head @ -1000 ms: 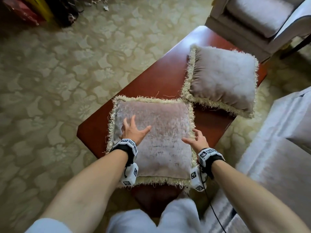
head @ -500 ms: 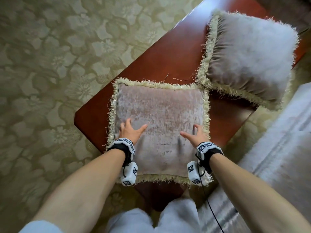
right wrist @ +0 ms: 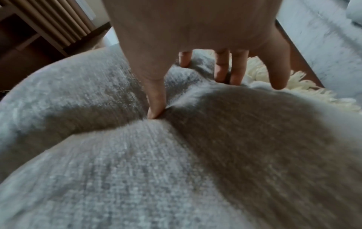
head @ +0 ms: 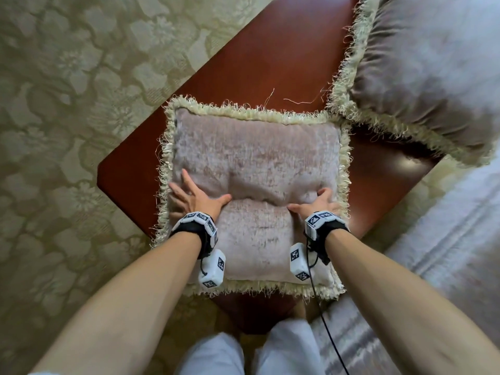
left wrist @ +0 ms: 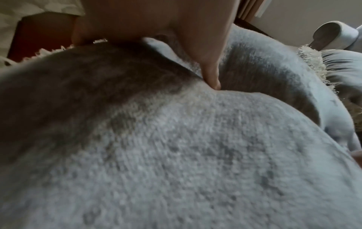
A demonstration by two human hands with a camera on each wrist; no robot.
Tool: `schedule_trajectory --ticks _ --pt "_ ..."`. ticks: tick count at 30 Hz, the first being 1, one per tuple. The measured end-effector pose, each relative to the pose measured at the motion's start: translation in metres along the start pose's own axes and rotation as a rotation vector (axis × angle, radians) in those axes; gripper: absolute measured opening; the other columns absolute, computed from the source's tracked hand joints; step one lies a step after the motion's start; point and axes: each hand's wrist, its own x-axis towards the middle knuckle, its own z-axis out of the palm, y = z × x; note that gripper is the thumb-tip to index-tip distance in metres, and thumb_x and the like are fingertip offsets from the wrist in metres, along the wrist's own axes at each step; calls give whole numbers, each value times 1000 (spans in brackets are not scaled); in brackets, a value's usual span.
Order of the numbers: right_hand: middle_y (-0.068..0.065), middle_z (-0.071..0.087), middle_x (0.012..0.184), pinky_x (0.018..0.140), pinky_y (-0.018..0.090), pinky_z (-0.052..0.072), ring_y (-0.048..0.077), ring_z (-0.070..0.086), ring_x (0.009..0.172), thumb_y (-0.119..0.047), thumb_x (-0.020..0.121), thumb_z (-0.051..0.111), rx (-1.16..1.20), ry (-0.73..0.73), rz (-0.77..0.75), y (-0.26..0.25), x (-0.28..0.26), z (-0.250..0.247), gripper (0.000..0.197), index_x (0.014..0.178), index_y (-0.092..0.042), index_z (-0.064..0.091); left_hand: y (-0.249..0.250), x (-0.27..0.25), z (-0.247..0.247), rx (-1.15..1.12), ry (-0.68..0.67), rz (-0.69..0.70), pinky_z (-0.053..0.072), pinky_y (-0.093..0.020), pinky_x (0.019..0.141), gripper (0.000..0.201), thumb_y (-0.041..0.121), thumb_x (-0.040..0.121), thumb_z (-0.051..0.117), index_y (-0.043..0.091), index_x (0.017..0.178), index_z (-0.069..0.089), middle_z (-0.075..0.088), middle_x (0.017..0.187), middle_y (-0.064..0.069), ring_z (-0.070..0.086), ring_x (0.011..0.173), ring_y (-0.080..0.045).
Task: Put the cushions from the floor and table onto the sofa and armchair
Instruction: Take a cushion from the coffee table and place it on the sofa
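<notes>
pinkish plush, the near cushion [head: 257, 163] lies flat on the red-brown table [head: 251, 60]; we press our left hand [head: 194, 198] and right hand [head: 316, 204] into it, thumbs dug in, pinching up a fold. the second cushion [head: 422, 77] touches its far-right corner.

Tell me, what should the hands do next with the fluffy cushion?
Probably lift it. The left hand and right hand already pinch a fold in the pinkish fringed velvet cushion, which lies on the red-brown wooden table, not yet on the pale sofa.
</notes>
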Motion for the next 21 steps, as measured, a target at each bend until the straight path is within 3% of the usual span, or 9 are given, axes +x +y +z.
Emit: schedule_trajectory --ticks 5,11,13,16,21 --pt "24 23 144 109 55 28 41 24 135 -42 59 90 -56 8 81 -13 12 2 114 140 -12 15 -1 14 9 22 -19 -51 2 -72 110 147 57 56 87 29 152 -20 -25 158 -19 -16 146 -43" --pt "18 25 140 107 48 32 34 29 132 -53 44 93 -74 23 108 -15 27 -5 129 138 -8 17 -1 14 8 -38 -37 -88 9 -64 114 150 64 52 86 35 149 -23 -26 157 -20 -1 146 -47" --pt "17 20 145 108 50 29 35 25 135 -55 43 92 -54 10 88 -5 30 -7 135 143 -10 13 -3 7 2 -39 -41 -115 14 -61 115 151 69 49 84 36 148 -26 -10 159 -25 11 145 -45" --pt "16 7 152 113 52 25 37 17 140 -61 37 91 -31 3 60 9 32 -9 159 151 -21 -12 -6 -12 3 -109 -62 -178 24 -57 112 151 71 49 82 35 148 -26 23 151 -30 31 136 -44" --pt "18 19 148 110 51 28 35 26 134 -75 33 82 -221 -30 -108 15 39 -33 165 150 -23 -21 -21 -39 13 -96 -85 -312 20 -58 115 153 82 44 76 29 151 -19 26 152 -26 25 139 -45"
